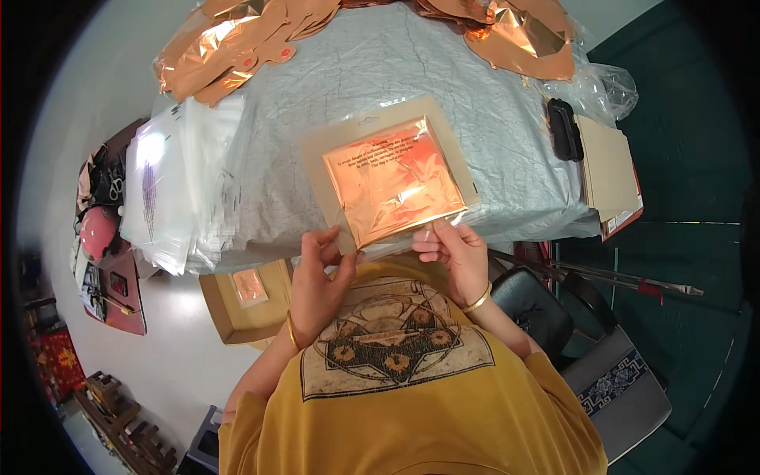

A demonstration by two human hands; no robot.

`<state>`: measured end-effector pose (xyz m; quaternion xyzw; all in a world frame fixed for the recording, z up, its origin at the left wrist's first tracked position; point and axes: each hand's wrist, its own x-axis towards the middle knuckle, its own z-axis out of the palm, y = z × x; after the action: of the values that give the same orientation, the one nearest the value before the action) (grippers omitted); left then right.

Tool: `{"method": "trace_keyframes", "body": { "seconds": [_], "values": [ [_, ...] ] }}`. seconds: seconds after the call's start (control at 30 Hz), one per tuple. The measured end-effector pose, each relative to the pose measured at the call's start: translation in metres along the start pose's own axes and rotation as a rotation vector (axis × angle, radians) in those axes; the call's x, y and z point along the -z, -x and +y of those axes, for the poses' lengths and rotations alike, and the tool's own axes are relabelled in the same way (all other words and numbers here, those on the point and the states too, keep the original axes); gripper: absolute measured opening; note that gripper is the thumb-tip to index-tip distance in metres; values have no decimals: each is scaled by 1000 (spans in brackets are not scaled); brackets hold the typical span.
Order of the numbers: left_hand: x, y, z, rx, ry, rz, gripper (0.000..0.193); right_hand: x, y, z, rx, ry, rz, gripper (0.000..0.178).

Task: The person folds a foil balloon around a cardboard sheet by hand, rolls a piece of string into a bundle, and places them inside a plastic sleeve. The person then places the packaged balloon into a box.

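A flat clear plastic packet [393, 178] with a tan card backing and shiny copper foil inside lies tilted on the table's near edge. My left hand [318, 273] pinches its lower left corner. My right hand [453, 252] pinches the lower edge at its right. Both wrists wear gold bangles. I wear a mustard shirt with a printed pattern.
The table [491, 103] has a crinkled silver cover. Copper foil shapes [237, 47] are heaped at the far edge. A stack of clear bags [178, 186] lies left. A black object [564, 129] and tan cards [608, 166] lie right. An open cardboard box [241, 305] stands below left, a black chair [538, 305] right.
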<state>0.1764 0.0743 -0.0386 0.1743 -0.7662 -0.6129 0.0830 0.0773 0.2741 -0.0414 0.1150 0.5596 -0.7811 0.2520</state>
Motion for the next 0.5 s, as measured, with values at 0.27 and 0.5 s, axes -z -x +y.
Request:
{"method": "trace_keyframes", "body": {
  "seconds": [0.27, 0.5],
  "values": [
    [13, 8, 19, 115, -34, -344, 33, 18, 2, 12, 220, 3, -20, 15],
    [6, 4, 17, 144, 47, -461, 34, 10, 9, 1, -36, -118, -56, 20]
  ]
}}
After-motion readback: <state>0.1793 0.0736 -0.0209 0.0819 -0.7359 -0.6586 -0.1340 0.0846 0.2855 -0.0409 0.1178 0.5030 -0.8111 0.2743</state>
